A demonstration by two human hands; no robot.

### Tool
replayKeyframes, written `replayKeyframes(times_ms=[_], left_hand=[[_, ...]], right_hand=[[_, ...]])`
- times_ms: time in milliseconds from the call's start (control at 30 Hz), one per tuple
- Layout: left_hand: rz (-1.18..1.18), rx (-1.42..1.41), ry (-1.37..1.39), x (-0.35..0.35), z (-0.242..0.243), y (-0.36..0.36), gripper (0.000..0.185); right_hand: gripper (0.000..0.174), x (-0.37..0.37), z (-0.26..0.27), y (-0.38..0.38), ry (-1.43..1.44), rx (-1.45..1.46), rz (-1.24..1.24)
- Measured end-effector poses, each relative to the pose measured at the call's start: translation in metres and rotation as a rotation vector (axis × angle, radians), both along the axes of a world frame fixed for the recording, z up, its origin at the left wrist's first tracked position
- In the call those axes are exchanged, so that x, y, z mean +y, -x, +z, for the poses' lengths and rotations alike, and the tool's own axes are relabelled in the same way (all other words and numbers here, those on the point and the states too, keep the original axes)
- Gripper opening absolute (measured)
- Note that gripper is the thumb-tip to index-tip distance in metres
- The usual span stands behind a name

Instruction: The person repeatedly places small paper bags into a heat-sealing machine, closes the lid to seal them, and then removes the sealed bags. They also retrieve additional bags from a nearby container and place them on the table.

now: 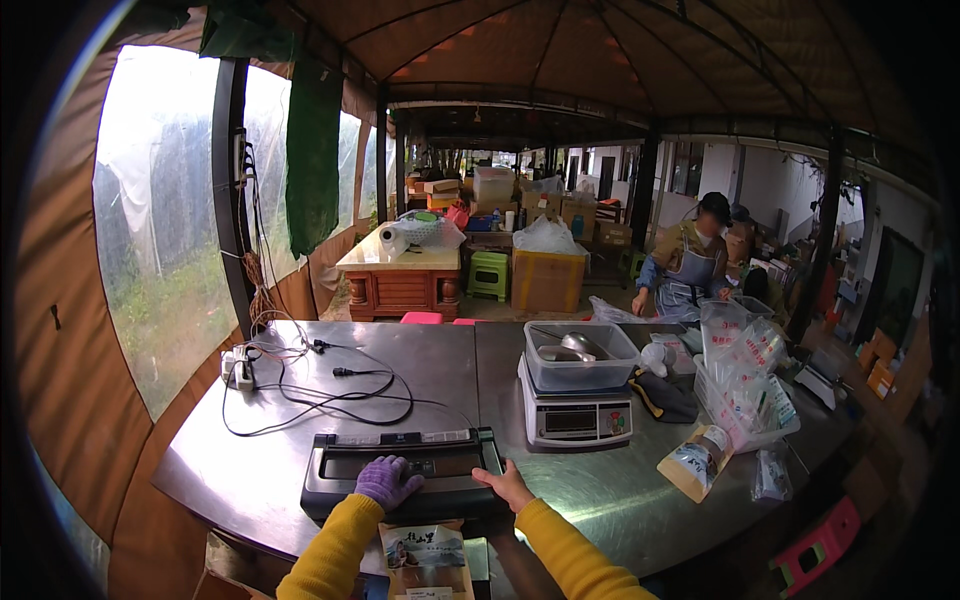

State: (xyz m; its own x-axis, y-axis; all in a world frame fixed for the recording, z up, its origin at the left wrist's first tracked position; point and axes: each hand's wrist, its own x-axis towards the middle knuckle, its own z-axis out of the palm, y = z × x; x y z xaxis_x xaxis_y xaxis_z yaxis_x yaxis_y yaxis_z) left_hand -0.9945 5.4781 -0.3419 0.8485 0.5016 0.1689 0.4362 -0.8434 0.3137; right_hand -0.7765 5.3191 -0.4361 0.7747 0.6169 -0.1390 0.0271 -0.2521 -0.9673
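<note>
A black and silver vacuum sealer [442,466] lies near the front edge of the steel table. On its top, close to the control panel, rests my left hand [386,482] in a purple knitted glove, fingers a little apart. My bare right hand [507,484] grips the sealer's right end, thumb on top and fingers over the side. Below the sealer's front, between my forearms, hangs a kraft pouch [424,559] with a printed picture and a window. The pouch's top edge meets the sealer; whether it is inserted cannot be seen.
Cables [330,405] and a power strip [238,367] lie at left. A digital scale [574,424] bears a plastic tub [581,375] with metal scoops. Another kraft pouch [696,461] leans near a basket [772,433] of bags. A person [690,262] works behind the table.
</note>
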Motion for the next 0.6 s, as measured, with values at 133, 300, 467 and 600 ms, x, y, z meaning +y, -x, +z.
replayKeyframes(times_ms=[133, 300, 467, 600], left_hand=[[-0.013, 0.008, 0.016, -0.005, 0.006, -0.001, 0.043], [-0.007, 0.01, 0.005, -0.004, 0.005, 0.0, 0.044], [-0.007, 0.008, -0.004, -0.002, 0.003, 0.001, 0.044], [-0.006, -0.009, -0.006, -0.004, 0.003, -0.001, 0.044]], right_hand=[[0.104, 0.001, -0.009, -0.006, -0.018, 0.008, -0.011], [0.108, -0.002, 0.002, 0.0, 0.006, 0.019, -0.001], [0.11, -0.004, 0.012, 0.005, 0.044, 0.001, -0.002], [0.11, -0.004, 0.005, 0.0, 0.021, -0.005, 0.003]])
